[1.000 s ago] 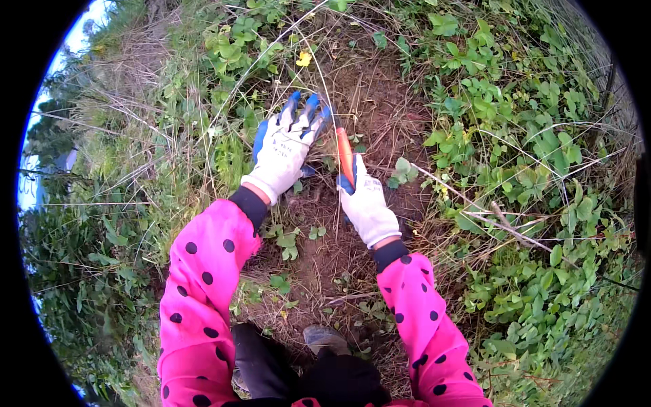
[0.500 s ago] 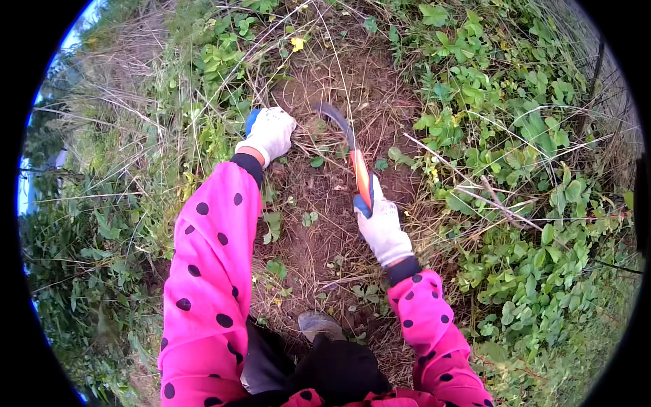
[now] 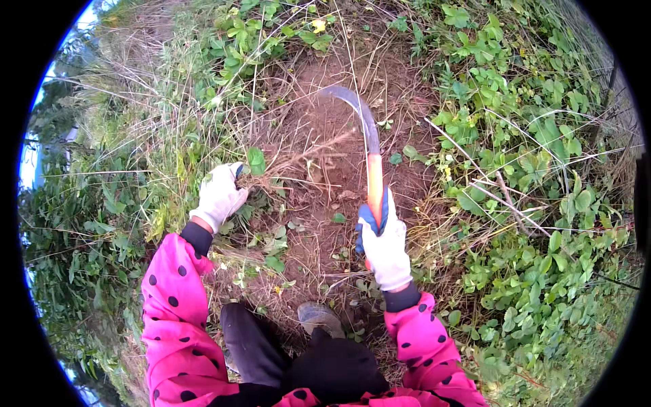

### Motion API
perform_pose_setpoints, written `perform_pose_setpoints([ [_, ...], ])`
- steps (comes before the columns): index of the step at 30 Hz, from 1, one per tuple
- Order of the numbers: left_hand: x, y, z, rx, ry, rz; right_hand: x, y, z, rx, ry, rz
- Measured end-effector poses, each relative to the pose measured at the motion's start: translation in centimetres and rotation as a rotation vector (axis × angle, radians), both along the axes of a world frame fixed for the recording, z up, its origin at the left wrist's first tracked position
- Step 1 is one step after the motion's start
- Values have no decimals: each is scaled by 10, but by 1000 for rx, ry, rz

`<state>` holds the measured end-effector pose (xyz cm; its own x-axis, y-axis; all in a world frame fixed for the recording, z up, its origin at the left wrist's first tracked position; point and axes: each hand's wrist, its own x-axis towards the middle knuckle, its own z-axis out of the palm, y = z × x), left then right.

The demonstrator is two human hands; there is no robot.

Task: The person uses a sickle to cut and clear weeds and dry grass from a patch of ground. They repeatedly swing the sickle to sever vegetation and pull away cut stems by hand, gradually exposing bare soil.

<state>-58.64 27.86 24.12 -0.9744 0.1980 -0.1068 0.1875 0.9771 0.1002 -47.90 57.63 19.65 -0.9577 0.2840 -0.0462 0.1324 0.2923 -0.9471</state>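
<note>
My right hand [image 3: 385, 247], in a white glove with blue palm, is closed round the orange handle of a sickle [image 3: 374, 166]. Its curved grey blade points away from me and hooks to the left above the bare soil. On the left, my gloved left hand [image 3: 220, 195] is closed on a bunch of dry grass [image 3: 298, 161], whose brown stems stick out to the right, blurred by motion. A round green leaf [image 3: 255, 161] shows beside those stems. The left fingertips are mostly hidden behind the hand.
Reddish-brown soil [image 3: 312, 217] strewn with dry stalks lies between my hands. Leafy green plants [image 3: 536, 271] grow thickly along the right, with a dry branched twig [image 3: 505, 193] across them. Weeds and tall grass [image 3: 88, 230] line the left. My shoe [image 3: 319, 317] stands near the bottom.
My left hand has moved left and toward me, bringing dry grass away from the ground. My right hand has come slightly nearer, and the sickle's blade now shows more fully.
</note>
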Motion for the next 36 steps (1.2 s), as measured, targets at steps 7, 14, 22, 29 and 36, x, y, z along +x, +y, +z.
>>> perform_pose_setpoints([
  [7,-106,61,21,-441,327,-287,-109,-34,-40,-66,-250,209],
  [14,-162,41,-49,-424,-134,-317,-43,-29,-13,-284,-350,164],
  [22,-136,34,-43,-292,61,-296,-74,-32,-38,71,-326,320],
  [29,78,-8,-67,108,-188,-5,69,-21,-4,-122,-568,213],
  [36,106,-44,-76,131,133,14,51,-2,-20,155,-392,322],
])
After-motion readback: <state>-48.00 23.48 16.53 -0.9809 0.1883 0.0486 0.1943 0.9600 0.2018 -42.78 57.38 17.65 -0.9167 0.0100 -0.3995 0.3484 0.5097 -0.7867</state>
